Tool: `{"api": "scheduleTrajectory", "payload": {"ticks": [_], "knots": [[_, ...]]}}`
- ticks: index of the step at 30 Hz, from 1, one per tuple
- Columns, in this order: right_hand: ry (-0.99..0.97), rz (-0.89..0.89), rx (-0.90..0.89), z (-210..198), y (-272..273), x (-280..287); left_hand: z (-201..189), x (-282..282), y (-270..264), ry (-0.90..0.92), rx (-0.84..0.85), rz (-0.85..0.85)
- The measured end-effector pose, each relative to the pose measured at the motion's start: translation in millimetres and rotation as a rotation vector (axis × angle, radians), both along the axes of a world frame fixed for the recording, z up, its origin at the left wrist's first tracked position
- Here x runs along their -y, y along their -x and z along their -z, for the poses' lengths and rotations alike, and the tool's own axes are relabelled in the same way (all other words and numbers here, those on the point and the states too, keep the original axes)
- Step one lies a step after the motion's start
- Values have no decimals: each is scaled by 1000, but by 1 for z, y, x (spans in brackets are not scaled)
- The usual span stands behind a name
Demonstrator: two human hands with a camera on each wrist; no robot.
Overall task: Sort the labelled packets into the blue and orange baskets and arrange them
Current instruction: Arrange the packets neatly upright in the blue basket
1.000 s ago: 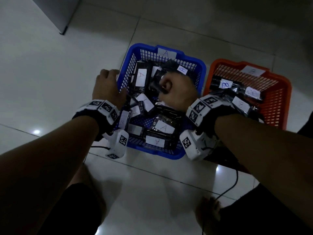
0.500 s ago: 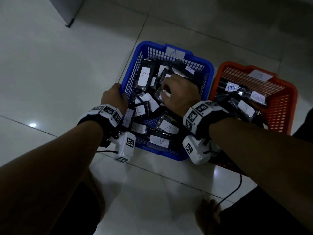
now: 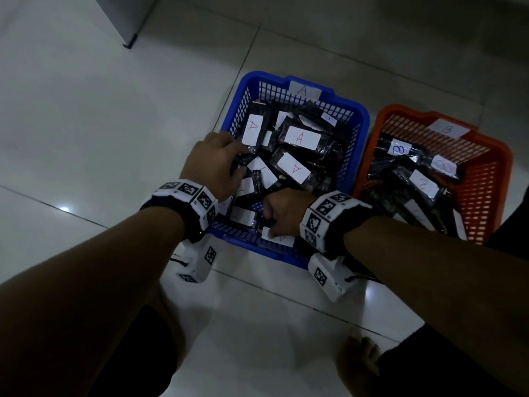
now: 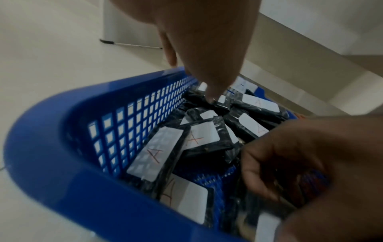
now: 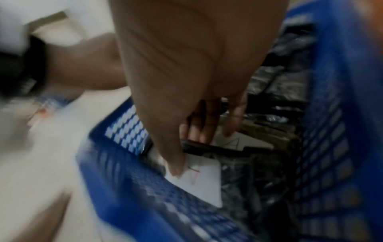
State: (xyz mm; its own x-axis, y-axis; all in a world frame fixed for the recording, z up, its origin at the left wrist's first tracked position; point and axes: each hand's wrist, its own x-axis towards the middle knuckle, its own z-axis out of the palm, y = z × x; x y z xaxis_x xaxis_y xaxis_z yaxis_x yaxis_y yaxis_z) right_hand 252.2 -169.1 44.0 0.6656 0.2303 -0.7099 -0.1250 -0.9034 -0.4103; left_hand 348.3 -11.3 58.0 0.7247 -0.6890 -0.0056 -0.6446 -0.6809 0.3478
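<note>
The blue basket [image 3: 363, 113], tagged A, holds several black packets with white A labels [image 3: 302, 137]. To its right, the orange basket [image 3: 504, 159], tagged B, holds packets labelled B [image 3: 423, 183]. My left hand [image 3: 237, 164] reaches in over the blue basket's left wall. Its fingers [image 4: 213, 96] point down, fairly straight, and touch a black packet. My right hand [image 3: 272, 222] is at the basket's near edge. It curls round a black packet, with the thumb on that packet's A label [image 5: 203, 180]. The right hand's fingertips are hidden under the packet.
Both baskets stand on a pale tiled floor [image 3: 114, 124]. A grey cabinet corner [image 3: 126, 21] is at the far left. My bare foot [image 3: 357, 365] and knees are just in front of the baskets. A cable [image 3: 363, 279] trails from the right wrist camera.
My left hand left the blue basket's outer left rim and went in among the packets. My right hand drew back from the middle of the basket to its near edge.
</note>
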Motion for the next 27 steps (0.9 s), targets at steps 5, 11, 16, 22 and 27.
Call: {"api": "scheduleTrajectory", "payload": {"ticks": [5, 11, 16, 22, 27], "knots": [[-117, 331, 125, -12, -15, 23, -6, 9, 10, -145, -337, 79], [-102, 663, 578, -31, -35, 54, 3, 19, 12, -393, -348, 124], [49, 740, 702, -26, -42, 73, 13, 21, 8, -501, -375, 203], [248, 613, 900, -21, -31, 79, 19, 21, 10, -599, -226, 322], [79, 408, 972, -27, -22, 50, 20, 26, 14, -553, -185, 321]]}}
